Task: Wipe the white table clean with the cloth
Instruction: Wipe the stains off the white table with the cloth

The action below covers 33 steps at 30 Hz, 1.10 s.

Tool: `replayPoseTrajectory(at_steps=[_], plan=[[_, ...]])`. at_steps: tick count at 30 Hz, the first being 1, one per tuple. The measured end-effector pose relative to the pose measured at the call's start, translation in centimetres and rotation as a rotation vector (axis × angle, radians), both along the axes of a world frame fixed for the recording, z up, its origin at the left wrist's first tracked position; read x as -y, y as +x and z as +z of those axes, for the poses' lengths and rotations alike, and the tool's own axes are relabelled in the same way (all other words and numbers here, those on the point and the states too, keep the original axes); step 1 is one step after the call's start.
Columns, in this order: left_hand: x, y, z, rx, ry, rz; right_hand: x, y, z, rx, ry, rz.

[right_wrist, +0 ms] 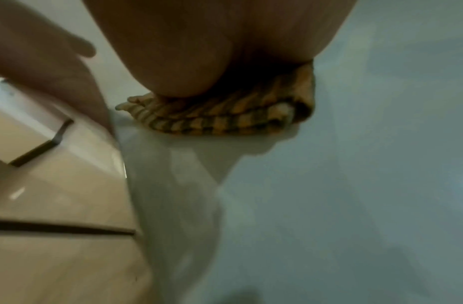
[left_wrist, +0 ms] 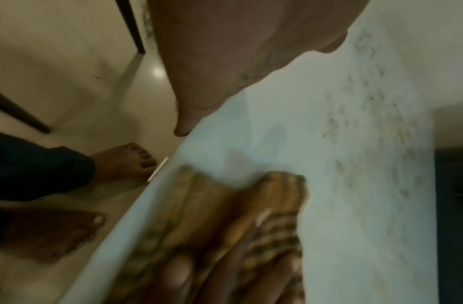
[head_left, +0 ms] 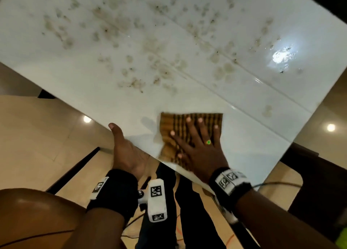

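Observation:
The white table (head_left: pixel 93 83) carries many brown dirt smudges (head_left: pixel 159 61) across its middle and far part. A folded brown striped cloth (head_left: pixel 169 124) lies near the table's near edge. My right hand (head_left: pixel 199 141) lies flat on it with fingers spread, pressing it down. The right wrist view shows the cloth (right_wrist: pixel 225 119) bunched under the palm (right_wrist: pixel 212 41). My left hand (head_left: pixel 127 151) sits at the table's near edge just left of the cloth, open with its palm turned up. Its fingers are partly hidden by the edge. The left wrist view shows the cloth (left_wrist: pixel 277 197) blurred.
A dark chair (head_left: pixel 319 183) stands at the right of the table. Beige tiled floor (head_left: pixel 37 126) lies below, crossed by a dark table leg (head_left: pixel 75 166). My bare feet (left_wrist: pixel 124 162) stand close to the table edge. A wet glare spot (head_left: pixel 281 55) shines far right.

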<state>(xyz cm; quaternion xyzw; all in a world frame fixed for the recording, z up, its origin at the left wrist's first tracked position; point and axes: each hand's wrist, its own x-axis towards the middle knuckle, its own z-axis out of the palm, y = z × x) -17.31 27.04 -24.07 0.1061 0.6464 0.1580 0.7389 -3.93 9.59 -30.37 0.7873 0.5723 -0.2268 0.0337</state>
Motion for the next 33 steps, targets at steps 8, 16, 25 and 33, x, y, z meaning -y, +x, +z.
replayPoseTrajectory(at_steps=[8, 16, 25, 33], plan=[[-3.0, -0.9, -1.7, -0.102, -0.001, -0.002, -0.9, 7.5, 0.3, 0.043, -0.052, -0.173], [-3.6, -2.4, -2.9, -0.042, -0.024, -0.045, -5.6, -0.5, 0.0, 0.014, 0.022, 0.139], [-4.5, -1.4, -2.5, -0.043, -0.004, 0.045, -9.6, 7.0, -0.3, 0.038, -0.035, -0.093], [-5.9, -1.0, 1.4, 0.048, -0.043, -0.060, -8.8, 0.1, -0.2, 0.039, 0.048, 0.271]])
